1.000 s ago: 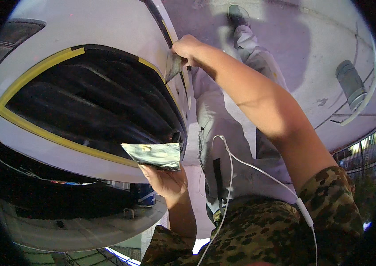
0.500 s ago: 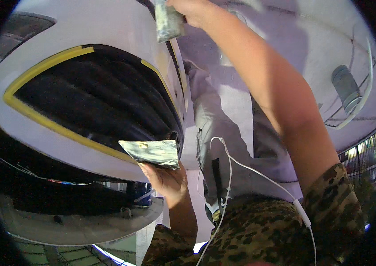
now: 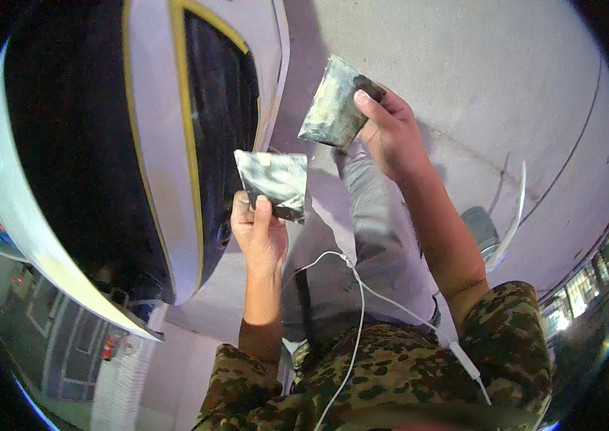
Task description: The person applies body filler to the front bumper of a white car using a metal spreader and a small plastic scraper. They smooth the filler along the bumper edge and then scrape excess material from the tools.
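In my left hand (image 3: 258,233) is a flat, square putty spreader (image 3: 276,179), its upper face smeared with whitish paste and a small lump near the top edge. The thumb presses on its lower edge; the fingers behind are mostly hidden. My right hand (image 3: 391,129) pinches a second putty spreader (image 3: 329,104), grey and streaked with pale paste, thumb on its face. It is tilted and held above and to the right of the first, apart from it. Left of both is a pale car body (image 3: 161,108), its dark openings edged with yellow masking tape (image 3: 191,136).
A white cable (image 3: 360,309) hangs across my camouflage shirt and grey trousers. A grey cylindrical container (image 3: 478,228) stands on the pale concrete floor (image 3: 462,72) at right. A white ribbed post (image 3: 119,381) is at lower left.
My right hand has come down and back from the car's far side with its spreader. My left hand has risen. The view has turned, so the car shows differently.
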Demonstrator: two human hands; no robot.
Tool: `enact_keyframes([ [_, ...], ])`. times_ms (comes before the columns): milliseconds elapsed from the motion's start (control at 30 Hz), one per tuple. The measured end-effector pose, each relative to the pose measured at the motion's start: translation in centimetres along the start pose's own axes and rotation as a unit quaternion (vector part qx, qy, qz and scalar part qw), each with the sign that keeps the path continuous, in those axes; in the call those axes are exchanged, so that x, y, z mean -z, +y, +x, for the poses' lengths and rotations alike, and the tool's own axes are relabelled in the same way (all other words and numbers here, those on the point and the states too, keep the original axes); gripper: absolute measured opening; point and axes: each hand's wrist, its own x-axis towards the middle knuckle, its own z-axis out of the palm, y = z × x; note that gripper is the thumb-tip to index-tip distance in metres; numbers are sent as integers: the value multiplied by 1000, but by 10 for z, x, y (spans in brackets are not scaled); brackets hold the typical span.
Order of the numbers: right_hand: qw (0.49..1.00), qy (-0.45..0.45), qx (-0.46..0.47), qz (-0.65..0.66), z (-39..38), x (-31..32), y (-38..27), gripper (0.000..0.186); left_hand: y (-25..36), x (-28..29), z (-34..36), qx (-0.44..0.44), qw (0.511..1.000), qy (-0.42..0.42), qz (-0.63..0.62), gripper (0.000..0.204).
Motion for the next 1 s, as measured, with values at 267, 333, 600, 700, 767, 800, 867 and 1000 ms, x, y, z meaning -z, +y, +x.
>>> enact_keyframes([
  [267,970,-112,14,-215,-27,-95,-24,30,32,17,2,-40,997,29,53,18],
  [333,928,-169,49,-330,-27,-106,-27,29,33,22,1,-44,995,50,68,18],
  [600,710,-382,174,-565,-9,-78,-15,24,8,61,4,-109,988,26,109,17],
  [700,672,-365,77,-640,36,-61,-18,23,-9,56,28,-150,986,27,-64,13],
  [767,739,-288,17,-608,53,-48,-20,25,-16,44,34,-144,969,-6,-200,9],
  [800,791,-213,8,-574,63,-49,-26,27,-14,36,38,-182,947,-89,-249,8],
  [867,929,-217,-34,-298,87,-60,-40,33,-12,5,53,-179,943,-34,-278,14],
  [1000,929,-299,9,-217,153,-102,-109,35,-5,-88,114,-123,953,-1,-275,22],
])
